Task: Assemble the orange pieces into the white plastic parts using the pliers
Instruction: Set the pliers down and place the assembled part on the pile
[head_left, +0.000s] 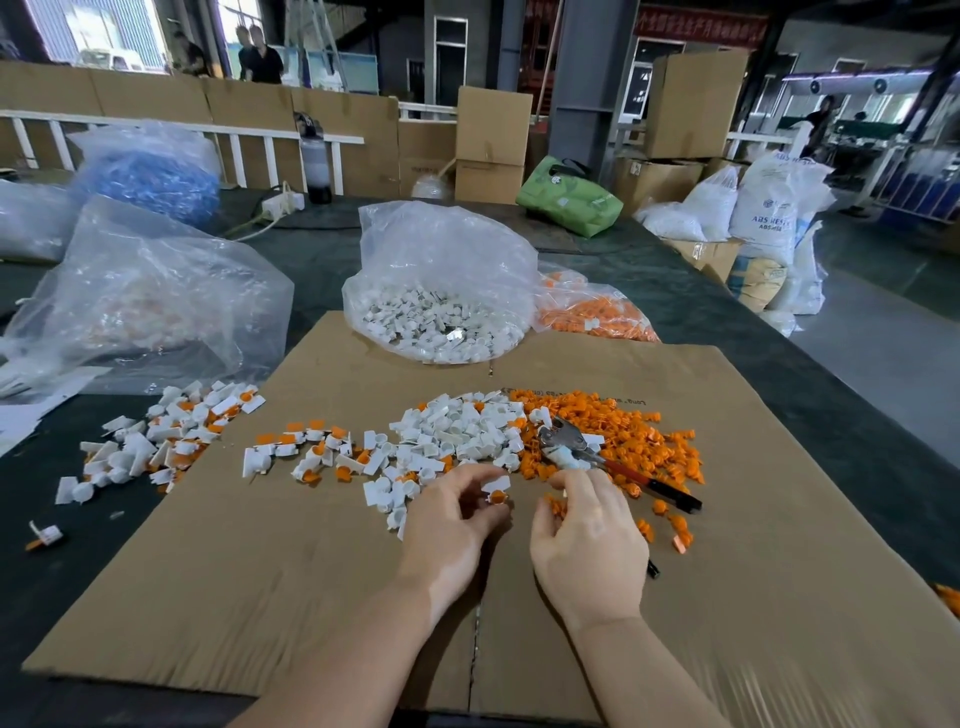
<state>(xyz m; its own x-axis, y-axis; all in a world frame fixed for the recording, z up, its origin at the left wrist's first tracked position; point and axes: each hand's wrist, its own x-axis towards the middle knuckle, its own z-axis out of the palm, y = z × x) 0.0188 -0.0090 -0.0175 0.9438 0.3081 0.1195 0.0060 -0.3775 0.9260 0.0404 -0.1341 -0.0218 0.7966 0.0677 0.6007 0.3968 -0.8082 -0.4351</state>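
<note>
left hand (457, 512) pinches white part (496, 486) with orange piece (497, 498) for seating | right hand (582, 525) loosely curled, contents unclear | pliers (597, 457) beside it, ready

Dark table (727, 332) carries flattened cardboard (260, 571) under both hands; clear bags (156, 291) sit beyond them, up left.

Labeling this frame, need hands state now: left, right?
Left hand: pinching a white part with an orange piece.
Right hand: curled around loose orange pieces.
</note>
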